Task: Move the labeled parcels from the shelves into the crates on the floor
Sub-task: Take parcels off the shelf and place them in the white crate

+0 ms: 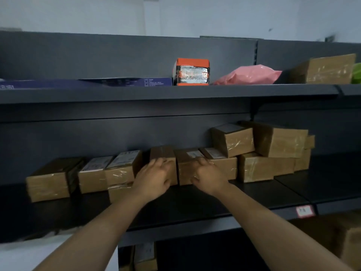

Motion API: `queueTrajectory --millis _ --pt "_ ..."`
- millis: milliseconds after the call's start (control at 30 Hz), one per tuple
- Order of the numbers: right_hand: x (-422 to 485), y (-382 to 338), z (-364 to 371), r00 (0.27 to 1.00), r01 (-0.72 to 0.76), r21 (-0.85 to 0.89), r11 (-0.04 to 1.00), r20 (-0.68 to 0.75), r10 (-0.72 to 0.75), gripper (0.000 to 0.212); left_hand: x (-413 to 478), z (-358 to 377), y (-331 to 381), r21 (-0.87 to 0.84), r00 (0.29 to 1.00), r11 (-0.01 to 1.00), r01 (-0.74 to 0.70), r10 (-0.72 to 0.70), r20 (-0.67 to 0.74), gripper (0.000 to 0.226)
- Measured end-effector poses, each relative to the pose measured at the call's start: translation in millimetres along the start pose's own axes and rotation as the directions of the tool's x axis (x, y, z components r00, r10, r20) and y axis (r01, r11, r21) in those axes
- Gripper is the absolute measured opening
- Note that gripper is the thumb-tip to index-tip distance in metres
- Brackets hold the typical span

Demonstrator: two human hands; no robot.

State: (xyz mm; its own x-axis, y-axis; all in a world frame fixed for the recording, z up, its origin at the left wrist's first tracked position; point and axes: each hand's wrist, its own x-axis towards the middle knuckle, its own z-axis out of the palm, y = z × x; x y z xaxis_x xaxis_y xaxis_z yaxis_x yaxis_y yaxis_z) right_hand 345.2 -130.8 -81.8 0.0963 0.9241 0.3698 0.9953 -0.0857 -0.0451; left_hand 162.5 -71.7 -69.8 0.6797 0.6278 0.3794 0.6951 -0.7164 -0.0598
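A dark middle shelf (pixel 195 204) carries a row of taped cardboard parcels (pixel 93 174). More parcels stack right of the hands (pixel 210 176).

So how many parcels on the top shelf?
5 visible: flat blue box at left, orange box mid-shelf, pink bag right of it, brown carton beyond, green item cut off at the edge. Blue may be two; others possibly hidden.

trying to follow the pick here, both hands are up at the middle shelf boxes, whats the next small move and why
Probably close both hands and draw the boxes forward off the shelf. The left hand lies on an unlabeled brown box and the right hand on the labeled box beside it, fingers spread, neither lifted yet, with bare middle shelf in front.
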Motion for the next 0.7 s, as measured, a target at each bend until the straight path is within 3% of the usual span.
queueTrajectory --millis 100,200,300,367,500,600,700 --pt "38 9 12 1.000 0.016 -0.021 1.000 0.015 -0.016 0.063 32 10 0 0.022 0.998 0.999 0.040 -0.041 0.049 0.071" --pt "72 18 25 0.999 0.025 -0.035 0.999 0.035 -0.024 0.061 67 20 -8 0.029 0.989 0.991 0.134 -0.135 0.067 0.065" --pt "85 22 38 0.996 0.030 -0.092 0.995 0.087 -0.022 0.059 93 30 -17 -0.057 0.945 0.952 0.301 -0.290 0.154 0.056" --pt "84 24 39 0.999 0.043 -0.116 0.992 0.032 -0.039 0.053 98 36 -17 -0.122 0.916 0.923 0.364 -0.331 0.225 0.053" --pt "64 31 29 0.979 0.140 -0.012 0.990 -0.151 -0.140 0.042 78 43 -10 -0.178 0.933 0.916 0.359 -0.350 0.077 0.052" --pt "53 39 25 0.976 0.110 0.162 0.981 -0.204 -0.076 0.030 62 37 0 -0.132 0.933 0.927 0.352 -0.359 -0.033 0.060" --pt "44 36 23 0.974 0.081 0.316 0.945 -0.227 -0.008 0.019 55 26 9 -0.191 0.922 0.911 0.365 -0.382 -0.061 0.053"
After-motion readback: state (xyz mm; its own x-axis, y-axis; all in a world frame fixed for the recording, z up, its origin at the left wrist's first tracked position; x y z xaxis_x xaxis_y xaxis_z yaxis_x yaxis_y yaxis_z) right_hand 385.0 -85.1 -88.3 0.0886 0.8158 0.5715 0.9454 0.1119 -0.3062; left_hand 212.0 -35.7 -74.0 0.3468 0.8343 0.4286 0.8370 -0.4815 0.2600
